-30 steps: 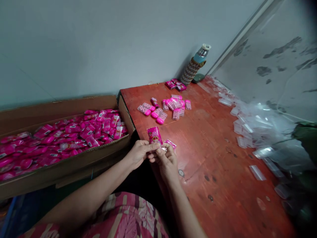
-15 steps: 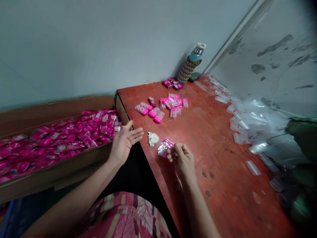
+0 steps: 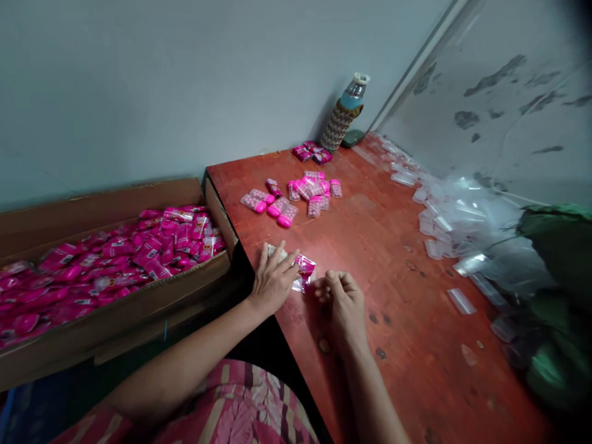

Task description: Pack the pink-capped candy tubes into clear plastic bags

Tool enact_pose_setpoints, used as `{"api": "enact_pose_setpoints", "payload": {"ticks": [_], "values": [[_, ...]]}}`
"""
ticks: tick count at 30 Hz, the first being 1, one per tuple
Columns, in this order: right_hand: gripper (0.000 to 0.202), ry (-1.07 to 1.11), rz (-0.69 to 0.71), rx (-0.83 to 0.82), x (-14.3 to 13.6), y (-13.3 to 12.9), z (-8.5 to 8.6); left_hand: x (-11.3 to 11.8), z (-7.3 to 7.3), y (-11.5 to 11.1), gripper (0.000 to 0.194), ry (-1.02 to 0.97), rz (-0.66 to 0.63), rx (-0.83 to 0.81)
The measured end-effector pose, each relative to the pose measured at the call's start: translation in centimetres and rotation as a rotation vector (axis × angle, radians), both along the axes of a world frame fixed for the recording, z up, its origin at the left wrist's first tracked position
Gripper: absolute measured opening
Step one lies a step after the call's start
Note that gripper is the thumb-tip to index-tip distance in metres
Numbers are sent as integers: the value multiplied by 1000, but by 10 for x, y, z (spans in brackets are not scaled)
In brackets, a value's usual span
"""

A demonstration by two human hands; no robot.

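Observation:
My left hand lies over the near left edge of the red table with its fingers stretched out. Its fingers cover most of a white crumpled wad, and its fingertips reach the left side of some shiny pink-and-clear plastic wrappers. Just right of the wrappers is my right hand, curled with thumb and forefinger together. Whatever its fingers hold, if anything, is hidden. Beyond both hands lie several small clear containers with pink caps and pink balls inside, with more in a pile.
On the left, a cardboard box holds many pink wrapped packs. Pink packets lie at the back beside a bottle in a knitted cover. Clear plastic containers are heaped on the table's right, near a dark green bag.
My left hand has swung from above the box's corner to the right, down onto the wad and wrappers. My right hand stays curled near the wrappers. The view has shifted slightly.

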State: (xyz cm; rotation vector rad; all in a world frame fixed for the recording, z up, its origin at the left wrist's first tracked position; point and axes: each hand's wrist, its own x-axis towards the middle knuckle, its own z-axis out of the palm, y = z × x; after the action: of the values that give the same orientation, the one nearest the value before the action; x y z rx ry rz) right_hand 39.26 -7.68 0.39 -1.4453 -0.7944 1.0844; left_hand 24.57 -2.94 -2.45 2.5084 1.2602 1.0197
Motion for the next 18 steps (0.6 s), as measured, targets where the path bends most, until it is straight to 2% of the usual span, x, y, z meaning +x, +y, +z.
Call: {"api": "enact_pose_setpoints", "payload": {"ticks": [4,8,10,12,14,16,18], "values": [[24,-128,-72,111,-5,4,-4,1,11,-5,23,-198,-35,-126],[29,78,-2,113,-11,12,-2,0,29,-9,24,-461,-69,-336],[30,147,6,117,-12,17,4,-3,38,-9,30,-602,-40,-456],[31,174,55,114,-12,20,12,-7,45,-8,33,-733,-28,-656],[32,170,169,79,-12,24,20,-11,48,-4,25,-852,-65,-924],[31,127,304,32,-11,31,25,-16,49,-1,23,-964,-94,-1156],[27,14,377,5,-7,43,28,-20,46,2,19,-1142,-55,-1309]]}}
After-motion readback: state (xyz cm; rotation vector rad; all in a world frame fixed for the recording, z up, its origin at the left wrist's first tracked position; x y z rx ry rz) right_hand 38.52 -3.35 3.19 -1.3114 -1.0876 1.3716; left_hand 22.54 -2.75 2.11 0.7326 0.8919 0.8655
